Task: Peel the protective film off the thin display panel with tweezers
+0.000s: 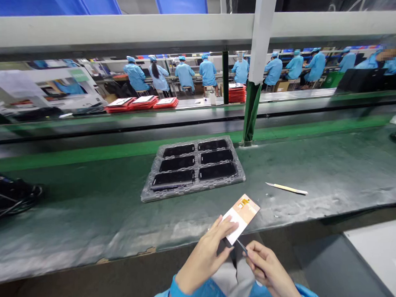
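Observation:
My left hand (209,247) grips a phone display panel (242,215), with fingers across its white face and the thumb at its lower edge. The panel is tilted over the bench's front edge. Its far half is copper-orange, with a small yellow flex connector near the end. In my right hand (268,265), a thin dark tool (242,246) is pinched between thumb and fingers. Its tip meets the panel's near edge; whether it is tweezers or a pick cannot be made out. Beyond my hands lies a clear plastic tray (193,193) holding several black phone screens (217,171).
A yellow-handled craft knife (287,188) lies on the green bench (99,212), right of the panel. A post (252,107) rises behind the tray. Black cables (14,198) sit at far left. Red stacks (139,103) and several seated co-workers (184,74) are beyond.

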The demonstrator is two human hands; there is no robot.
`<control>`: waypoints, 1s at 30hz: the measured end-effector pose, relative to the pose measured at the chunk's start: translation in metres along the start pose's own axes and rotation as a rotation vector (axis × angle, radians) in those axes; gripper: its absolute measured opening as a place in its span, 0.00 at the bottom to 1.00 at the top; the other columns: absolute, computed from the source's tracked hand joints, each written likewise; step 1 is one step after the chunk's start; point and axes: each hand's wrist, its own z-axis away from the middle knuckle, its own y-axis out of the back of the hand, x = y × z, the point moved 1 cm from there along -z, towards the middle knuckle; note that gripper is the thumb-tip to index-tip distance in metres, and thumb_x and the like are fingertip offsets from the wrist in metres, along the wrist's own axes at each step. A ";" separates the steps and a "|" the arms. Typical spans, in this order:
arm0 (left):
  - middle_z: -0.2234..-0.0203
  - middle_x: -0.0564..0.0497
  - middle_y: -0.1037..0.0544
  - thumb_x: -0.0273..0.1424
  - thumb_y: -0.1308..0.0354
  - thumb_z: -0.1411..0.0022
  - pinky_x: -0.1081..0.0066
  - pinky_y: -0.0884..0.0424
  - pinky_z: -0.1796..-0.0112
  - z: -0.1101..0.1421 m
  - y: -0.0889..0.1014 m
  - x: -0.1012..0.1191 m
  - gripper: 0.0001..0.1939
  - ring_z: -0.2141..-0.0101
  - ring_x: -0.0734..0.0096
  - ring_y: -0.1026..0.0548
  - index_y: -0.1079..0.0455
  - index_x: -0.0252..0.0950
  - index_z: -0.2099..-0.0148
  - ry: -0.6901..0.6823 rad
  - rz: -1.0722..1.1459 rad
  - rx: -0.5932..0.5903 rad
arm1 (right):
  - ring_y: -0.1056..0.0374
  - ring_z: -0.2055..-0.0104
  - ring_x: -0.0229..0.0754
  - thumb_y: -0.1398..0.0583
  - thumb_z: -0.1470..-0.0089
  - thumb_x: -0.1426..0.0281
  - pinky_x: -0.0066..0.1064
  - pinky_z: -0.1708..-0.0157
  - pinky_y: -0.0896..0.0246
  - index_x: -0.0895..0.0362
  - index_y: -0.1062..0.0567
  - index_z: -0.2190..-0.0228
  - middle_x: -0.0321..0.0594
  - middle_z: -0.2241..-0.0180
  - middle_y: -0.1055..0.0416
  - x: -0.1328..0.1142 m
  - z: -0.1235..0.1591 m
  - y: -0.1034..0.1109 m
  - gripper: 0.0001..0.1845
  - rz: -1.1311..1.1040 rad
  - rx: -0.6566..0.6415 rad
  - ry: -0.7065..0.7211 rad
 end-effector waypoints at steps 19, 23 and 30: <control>0.39 0.50 0.29 0.19 0.47 0.38 0.54 0.43 0.36 -0.002 0.000 0.001 0.33 0.36 0.61 0.37 0.45 0.45 0.33 0.028 0.024 -0.017 | 0.67 0.87 0.24 0.35 0.61 0.37 0.22 0.87 0.74 0.57 0.30 0.73 0.17 0.89 0.53 -0.007 -0.001 -0.001 0.35 0.083 0.022 0.003; 0.39 0.50 0.29 0.20 0.47 0.37 0.53 0.43 0.36 -0.001 0.001 0.001 0.32 0.37 0.61 0.35 0.44 0.45 0.33 0.028 0.031 -0.024 | 0.66 0.86 0.23 0.31 0.62 0.41 0.22 0.86 0.75 0.55 0.35 0.74 0.21 0.86 0.45 -0.013 0.001 -0.002 0.33 0.077 0.009 0.006; 0.40 0.50 0.29 0.20 0.48 0.36 0.54 0.43 0.35 -0.001 0.001 0.002 0.30 0.36 0.62 0.37 0.43 0.43 0.34 0.047 0.026 -0.028 | 0.64 0.87 0.25 0.34 0.60 0.39 0.22 0.87 0.73 0.58 0.28 0.72 0.19 0.89 0.50 -0.010 -0.002 0.002 0.34 0.119 0.007 0.021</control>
